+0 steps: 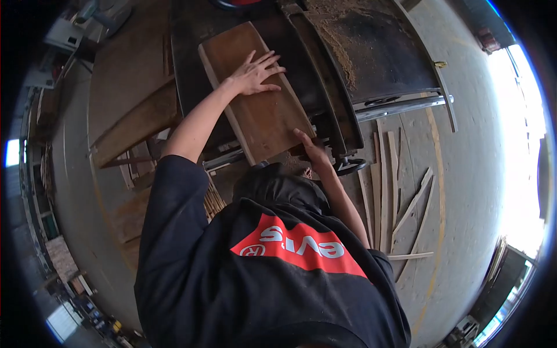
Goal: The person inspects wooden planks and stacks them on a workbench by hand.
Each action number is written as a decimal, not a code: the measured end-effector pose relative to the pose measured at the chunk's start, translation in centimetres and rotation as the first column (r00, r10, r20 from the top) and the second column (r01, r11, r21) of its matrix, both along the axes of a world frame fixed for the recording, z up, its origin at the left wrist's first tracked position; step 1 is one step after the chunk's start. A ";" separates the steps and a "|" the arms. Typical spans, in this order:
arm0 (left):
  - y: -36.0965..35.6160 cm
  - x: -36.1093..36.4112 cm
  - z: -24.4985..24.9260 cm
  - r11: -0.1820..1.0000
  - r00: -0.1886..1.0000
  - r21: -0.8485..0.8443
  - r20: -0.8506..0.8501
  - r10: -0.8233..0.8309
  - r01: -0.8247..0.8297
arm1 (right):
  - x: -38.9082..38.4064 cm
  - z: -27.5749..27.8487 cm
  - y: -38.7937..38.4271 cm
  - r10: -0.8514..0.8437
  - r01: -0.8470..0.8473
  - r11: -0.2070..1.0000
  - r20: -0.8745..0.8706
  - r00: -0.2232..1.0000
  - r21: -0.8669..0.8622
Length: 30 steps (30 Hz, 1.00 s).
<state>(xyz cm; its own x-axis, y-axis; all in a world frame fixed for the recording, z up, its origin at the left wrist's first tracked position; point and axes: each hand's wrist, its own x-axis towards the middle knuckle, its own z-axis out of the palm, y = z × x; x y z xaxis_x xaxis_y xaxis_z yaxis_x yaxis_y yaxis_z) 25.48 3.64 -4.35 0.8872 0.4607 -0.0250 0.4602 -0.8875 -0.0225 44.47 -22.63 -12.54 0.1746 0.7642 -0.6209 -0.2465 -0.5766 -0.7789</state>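
A thick reddish-brown wooden board (264, 110) with paler edges lies at a slant on the dark metal machine table (188, 64). My left hand (253, 75) rests flat on the board's upper part, its fingers spread. At the board's near right corner is my right hand (313, 152), with its thumb on the top face and the other fingers hidden below the edge. A dark metal fence (325, 75) runs along the right of the board, apart from my left hand.
Sawdust (342, 52) covers part of the table beyond the fence. A handwheel (350, 167) sits at the near edge, beside a metal rail (400, 105). Thin wood strips (383, 191) lie on the floor at right. A brown panel (127, 87) stands at left.
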 end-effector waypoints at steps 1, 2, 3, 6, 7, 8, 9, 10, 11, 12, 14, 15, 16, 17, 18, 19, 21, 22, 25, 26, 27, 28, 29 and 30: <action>1.1 -0.3 0.1 0.999 0.999 -0.033 -0.046 -0.002 0.000 | -0.3 -0.5 -0.1 -0.062 0.056 0.997 0.125 0.990 0.047; 1.8 -0.9 -1.6 0.997 0.991 0.038 0.111 -0.074 0.070 | -0.6 -1.1 -0.3 -0.129 0.117 0.991 0.223 0.966 0.063; 2.3 -1.3 -1.2 0.996 0.989 0.036 0.121 -0.084 0.080 | -1.2 -1.2 -0.5 -0.196 0.179 0.981 0.317 0.928 0.080; 2.5 -2.4 -0.1 0.993 0.977 0.061 0.182 -0.109 0.099 | -2.2 1.7 -1.3 -0.234 0.227 0.972 0.319 0.918 0.060; 2.9 -3.2 -0.1 0.994 0.973 0.055 0.202 -0.107 0.098 | -2.3 2.6 -1.6 -0.211 0.209 0.977 0.249 0.945 0.032; 3.3 -4.1 -0.1 0.995 0.970 0.049 0.222 -0.101 0.092 | -2.5 3.7 -1.8 -0.187 0.189 0.982 0.179 0.966 0.002; 3.7 -5.0 -0.1 0.996 0.966 0.045 0.243 -0.090 0.081 | -2.1 4.0 -2.2 -0.152 0.155 0.987 0.083 0.985 -0.034; 3.8 -6.0 0.0 0.999 0.961 0.026 0.273 -0.044 0.039 | -1.8 4.1 -2.4 -0.114 0.113 0.992 -0.017 0.993 -0.062; 3.7 -7.2 0.2 1.000 0.954 0.006 0.300 0.004 -0.007 | -1.9 4.0 -2.7 -0.131 0.130 0.991 -0.035 0.991 -0.041; 3.4 -8.4 0.3 0.999 0.946 -0.014 0.321 0.054 -0.052 | -2.1 3.7 -3.1 -0.147 0.146 0.989 -0.057 0.987 -0.021; 2.9 -10.6 -0.1 0.985 0.932 0.043 0.335 0.141 -0.165 | -2.1 2.5 -3.5 -0.198 0.198 0.980 -0.132 0.971 -0.011; 2.2 -11.5 -0.2 0.973 0.921 0.067 0.343 0.184 -0.219 | -2.1 1.5 -3.7 -0.194 0.195 0.981 -0.076 0.978 0.007; 1.3 -12.3 0.3 0.956 0.908 0.066 0.338 0.247 -0.285 | -2.0 0.6 -3.8 -0.190 0.190 0.981 -0.018 0.982 0.025; 0.4 -13.2 0.4 0.928 0.882 0.065 0.342 0.325 -0.367 | -1.8 -0.3 -4.0 -0.185 0.183 0.982 0.043 0.982 0.045; -0.4 -14.2 0.2 0.892 0.848 0.064 0.347 0.401 -0.448 | -1.7 0.1 -4.1 -0.148 0.147 0.989 0.084 0.985 0.024; -1.2 -15.1 -0.1 0.846 0.805 0.065 0.355 0.476 -0.529 | -1.5 0.2 -4.2 -0.068 0.067 0.998 0.152 0.986 0.010; -3.2 -16.4 -1.3 0.689 0.662 0.089 0.389 0.641 -0.719 | -0.6 0.2 -4.1 0.105 -0.101 0.994 0.287 0.952 -0.027; -4.0 -16.6 -1.9 0.587 0.570 0.097 0.410 0.712 -0.804 | -0.3 -0.3 -4.2 0.138 -0.137 0.990 0.301 0.943 -0.027; -6.4 -15.5 -2.9 0.155 0.175 0.081 0.384 0.907 -0.985 | 0.4 -1.2 -3.9 0.264 -0.273 0.962 0.346 0.900 -0.026; -7.1 -14.4 -3.0 0.022 0.040 0.053 0.373 0.927 -0.998 | 0.6 -1.0 -3.9 0.315 -0.327 0.945 0.363 0.877 -0.031; -7.5 -13.5 -3.2 -0.069 -0.045 0.051 0.371 0.928 -0.996 | 0.9 -0.8 -3.9 0.362 -0.378 0.925 0.384 0.850 -0.037; -7.6 -12.3 -3.6 -0.159 -0.132 0.041 0.373 0.918 -0.986 | 1.1 -1.9 -3.9 0.396 -0.428 0.904 0.342 0.852 0.018; -7.9 -10.9 -4.1 -0.247 -0.220 0.025 0.375 0.900 -0.969 | 1.0 -3.0 -3.9 0.433 -0.474 0.877 0.306 0.848 0.073; -8.7 -8.2 -3.2 -0.289 -0.225 0.125 0.372 0.900 -0.949 | 1.1 -3.8 -4.1 0.472 -0.517 0.847 0.271 0.839 0.126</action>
